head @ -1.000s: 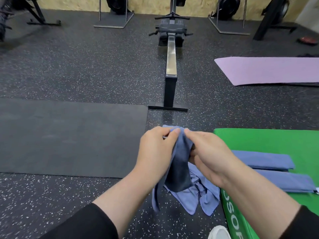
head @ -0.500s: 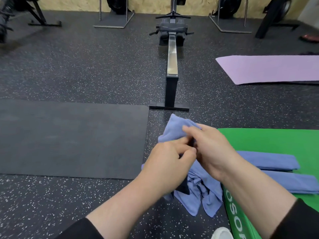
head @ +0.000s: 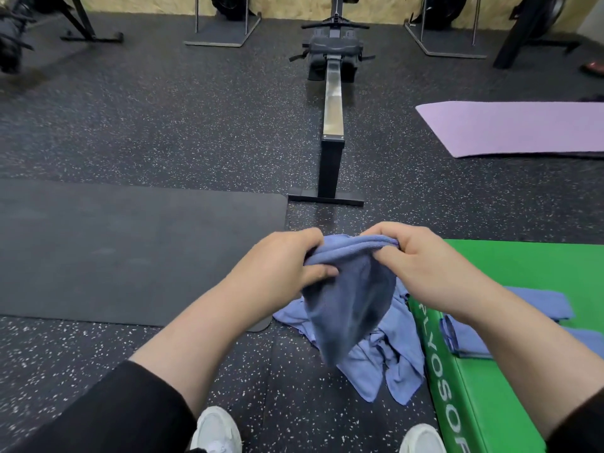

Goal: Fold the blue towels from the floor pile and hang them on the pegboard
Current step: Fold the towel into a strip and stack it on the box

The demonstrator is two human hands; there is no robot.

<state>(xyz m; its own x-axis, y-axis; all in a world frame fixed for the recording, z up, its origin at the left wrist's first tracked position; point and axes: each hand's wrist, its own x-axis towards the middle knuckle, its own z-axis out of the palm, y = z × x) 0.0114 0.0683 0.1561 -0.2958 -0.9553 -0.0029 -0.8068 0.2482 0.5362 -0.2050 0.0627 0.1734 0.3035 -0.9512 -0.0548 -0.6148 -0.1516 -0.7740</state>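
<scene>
the blue towel (head: 351,289) hangs at the centre of the frame, its top edge bunched between my hands and the rest drooping in a dark fold toward the floor. my left hand (head: 287,266) has its fingers curled into the left end of that edge, thumb pressed on the cloth; my right hand (head: 415,256) pinches the right end, fingers wrapped over it. below it, lower centre, the floor pile (head: 385,351) lies rumpled against the side of the green box (head: 523,403); i think more than one towel is left in it, though the heap is too tangled to count. at the right edge two folded towels (head: 549,305) lie on top of the box, so some folding is done, this one is barely begun, and nothing is hung — no pegboard is in view. half a second ago my hands were close together, the towel bunched between them; now they are spread apart along the edge and the towel hangs freer. further out: the black mat (head: 130,250) at left, the rowing machine (head: 333,119) at upper centre, the purple mat (head: 523,129) at upper right.
</scene>
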